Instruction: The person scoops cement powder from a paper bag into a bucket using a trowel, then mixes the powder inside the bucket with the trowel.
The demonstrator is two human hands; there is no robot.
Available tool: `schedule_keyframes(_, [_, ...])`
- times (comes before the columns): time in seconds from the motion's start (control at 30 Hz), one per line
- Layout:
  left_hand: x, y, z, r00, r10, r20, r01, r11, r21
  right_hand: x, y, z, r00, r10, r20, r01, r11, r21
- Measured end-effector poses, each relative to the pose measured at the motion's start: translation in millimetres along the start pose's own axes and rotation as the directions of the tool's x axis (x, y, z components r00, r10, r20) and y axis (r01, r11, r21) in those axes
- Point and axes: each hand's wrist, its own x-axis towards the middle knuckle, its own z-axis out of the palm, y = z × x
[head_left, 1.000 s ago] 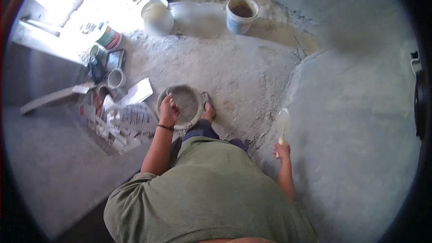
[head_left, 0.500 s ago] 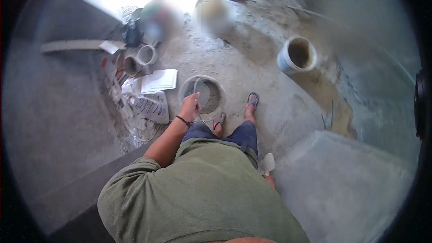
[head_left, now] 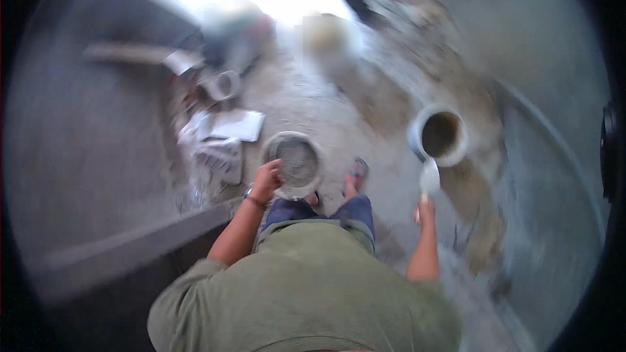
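Note:
My left hand is closed at the near left side of a bucket of grey mortar, gripping its handle, which is blurred here. The bucket is close to my feet; whether it hangs or rests on the floor I cannot tell. Out to the right, my right hand is wrapped round the grip of a trowel. The pale blade points away from me, its tip overlapping the near rim of a second, whitish bucket with murky brownish contents. Contact between blade and rim is unclear.
At left lie white tiles or sheets, a printed sack and a pale round container. Two blurred-out shapes stand ahead near bright light. A low ledge runs along my left; a wet brown patch marks the floor at right.
My right hand with the trowel has swung forward from low beside my leg to the right bucket. The mortar bucket now sits nearer my body in view, covering more of my left foot.

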Motion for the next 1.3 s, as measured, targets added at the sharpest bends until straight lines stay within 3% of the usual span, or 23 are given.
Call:
schedule_keyframes(0.03, [11,-5,-3,0.999,0.005,0.051,-0.004,1.0,-0.009,23,-1,-5,0.995,-0.104,0.005,0.104,0.993,-0.053])
schedule_keyframes(0.1, [23,-3,-8,0.986,-0.121,0.111,0.132,0.986,-0.1,27,-52,-11,0.999,0.036,-0.029,-0.037,0.999,-0.024])
schedule_keyframes(0.13, [10,4,14,0.991,-0.134,-0.01,0.132,0.988,-0.083,24,-81,-12,0.992,0.067,-0.103,-0.068,0.998,-0.01])
schedule_keyframes(0.17, [14,2,14,0.991,-0.129,-0.024,0.128,0.991,-0.048,51,-72,-9,0.985,0.085,-0.15,-0.078,0.996,0.054])
schedule_keyframes(0.23, [17,-3,22,0.99,-0.139,-0.022,0.138,0.99,-0.031,54,-108,-12,0.968,0.106,-0.227,-0.126,0.989,-0.075])
schedule_keyframes(0.33, [20,-2,45,0.983,-0.179,-0.048,0.179,0.984,0.006,118,-88,-8,0.925,-0.17,-0.341,-0.051,0.832,-0.553])
schedule_keyframes(0.43, [21,-7,52,0.979,-0.184,-0.087,0.19,0.979,0.073,138,-91,-10,0.971,-0.027,-0.236,-0.131,0.769,-0.626])
schedule_keyframes(0.57, [22,-9,59,0.977,-0.197,-0.086,0.208,0.968,0.138,131,-86,-5,0.97,-0.004,-0.243,-0.163,0.733,-0.661])
schedule_keyframes(0.67, [30,-14,51,0.971,-0.225,-0.074,0.234,0.961,0.148,122,-84,-9,0.991,0.047,-0.123,-0.126,0.604,-0.787])
schedule_keyframes(0.73, [30,-14,58,0.969,-0.235,-0.081,0.246,0.953,0.177,121,-31,-8,0.95,0.31,0.033,-0.152,0.556,-0.817])
schedule_keyframes(0.8, [19,-2,69,0.976,-0.216,-0.007,0.212,0.952,0.222,116,68,16,0.99,0.138,-0.006,-0.097,0.664,-0.741])
schedule_keyframes(0.83, [24,-3,74,0.966,-0.256,-0.028,0.256,0.944,0.21,77,58,18,0.928,0.235,-0.29,-0.358,0.778,-0.516])
schedule_keyframes(0.87, [27,-4,81,0.954,-0.294,-0.049,0.298,0.934,0.197,84,113,32,0.839,0.346,-0.42,-0.518,0.745,-0.42])
schedule_keyframes(0.9, [45,-5,52,0.947,-0.32,0.012,0.313,0.934,0.172,46,77,20,0.853,0.417,-0.313,-0.522,0.692,-0.5])
schedule_keyframes(0.93, [55,-2,48,0.941,-0.336,0.027,0.323,0.922,0.214,29,68,21,0.876,0.391,-0.282,-0.48,0.647,-0.592])
schedule_keyframes(1.03, [66,-1,55,0.904,-0.393,0.167,0.352,0.907,0.229,1,70,12,0.821,0.489,-0.296,-0.571,0.705,-0.419])
schedule_keyframes(1.07, [71,-1,63,0.91,-0.398,0.117,0.363,0.901,0.239,-1,66,8,0.809,0.508,-0.296,-0.588,0.708,-0.391])
schedule_keyframes(1.1, [76,-1,73,0.899,-0.403,0.172,0.354,0.899,0.258,1,59,7,0.804,0.522,-0.286,-0.595,0.713,-0.371])
schedule_keyframes(1.17, [80,-4,71,0.896,-0.363,0.257,0.304,0.921,0.243,14,49,10,0.85,0.441,-0.288,-0.521,0.787,-0.332])
schedule_keyframes(1.3, [91,2,47,0.943,-0.312,0.115,0.296,0.945,0.141,41,9,11,0.921,0.122,-0.371,-0.262,0.897,-0.357])
